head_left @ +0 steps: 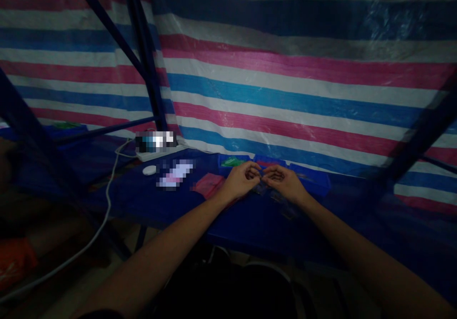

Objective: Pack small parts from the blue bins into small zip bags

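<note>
Left hand and right hand curled and raised just above a dark blue tabletop, fingertips almost meeting near the far edge; anything pinched there too small and dark to tell. Just below and nearer, small clear plastic packets scattered across the blue surface. Along the far edge, shallow blue plastic trays side by side, just beyond the hands. Left of the hands, a flat pink pad, then a blurred white-and-pink object and a round white puck. Farther left, a white power strip, with a white cable trailing down past the table edge. Behind everything, a pink, white and blue striped tarpaulin on dark blue metal poles. Low at near left, an orange bag.
</note>
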Demonstrator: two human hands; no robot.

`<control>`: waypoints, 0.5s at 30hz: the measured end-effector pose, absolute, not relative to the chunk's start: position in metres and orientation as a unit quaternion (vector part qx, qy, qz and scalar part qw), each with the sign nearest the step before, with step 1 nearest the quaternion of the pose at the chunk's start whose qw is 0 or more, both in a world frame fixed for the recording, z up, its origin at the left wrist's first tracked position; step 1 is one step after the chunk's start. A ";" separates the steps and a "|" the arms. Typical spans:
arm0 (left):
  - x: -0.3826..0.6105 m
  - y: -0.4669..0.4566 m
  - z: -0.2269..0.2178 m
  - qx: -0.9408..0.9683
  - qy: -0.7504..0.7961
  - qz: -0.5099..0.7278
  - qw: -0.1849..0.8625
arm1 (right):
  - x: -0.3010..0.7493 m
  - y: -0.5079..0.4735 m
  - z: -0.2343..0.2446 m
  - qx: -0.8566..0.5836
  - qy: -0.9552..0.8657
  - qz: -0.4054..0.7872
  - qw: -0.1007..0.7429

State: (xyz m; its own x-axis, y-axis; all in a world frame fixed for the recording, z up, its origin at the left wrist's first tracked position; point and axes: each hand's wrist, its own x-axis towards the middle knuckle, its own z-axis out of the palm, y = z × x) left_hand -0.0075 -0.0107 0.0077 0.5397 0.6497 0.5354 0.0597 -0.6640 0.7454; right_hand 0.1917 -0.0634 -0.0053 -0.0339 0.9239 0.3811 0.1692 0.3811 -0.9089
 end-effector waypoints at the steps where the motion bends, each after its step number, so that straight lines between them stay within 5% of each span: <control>1: -0.008 -0.012 0.009 0.811 0.221 0.428 0.331 | 0.191 -0.064 -0.004 -0.433 -0.631 0.346 0.542; 15: -0.009 -0.015 0.011 0.820 0.227 0.426 0.307 | 0.184 -0.067 -0.005 -0.435 -0.636 0.330 0.545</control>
State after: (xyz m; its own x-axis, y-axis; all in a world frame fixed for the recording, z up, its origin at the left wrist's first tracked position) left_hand -0.0086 -0.0151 0.0113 0.5342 0.6347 0.5584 0.1117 -0.7078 0.6976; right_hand 0.1841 -0.0667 -0.0052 -0.0281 0.9131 0.4067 0.1936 0.4042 -0.8940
